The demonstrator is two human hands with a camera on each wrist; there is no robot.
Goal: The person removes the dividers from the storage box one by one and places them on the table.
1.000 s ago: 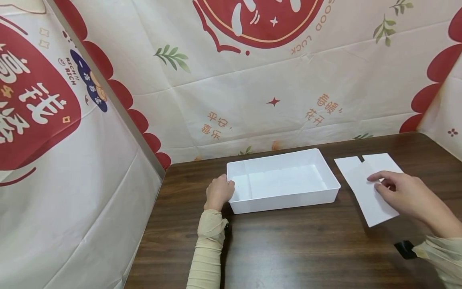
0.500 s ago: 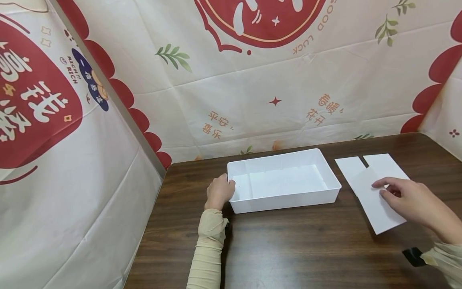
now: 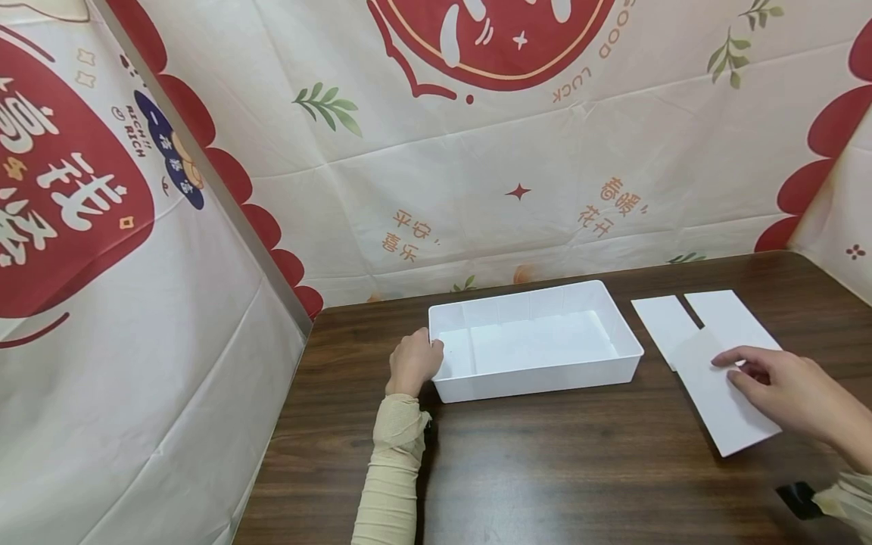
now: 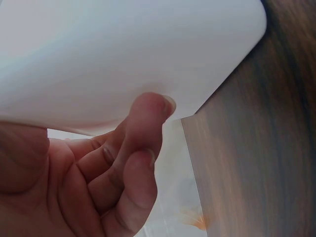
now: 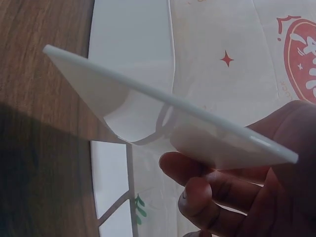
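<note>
A white rectangular plastic box with low walls stands on the table. My left hand grips its left end, thumb at the rim; in the left wrist view curled fingers press against the box wall. A thin white panel is pinched between the thumb and fingers of my right hand. In the right wrist view this panel is seen nearly edge-on, raised off the table. Beyond it lie two flat white panels, a left one and a right one, partly covered by the held panel.
The dark wood-grain table extends in front of the box. A printed cloth hangs behind its back edge, with another cloth along the left side.
My right hand has drawn the held panel to the right and towards me, uncovering more of the two panels and the gap between them. The left hand and the box stay put.
</note>
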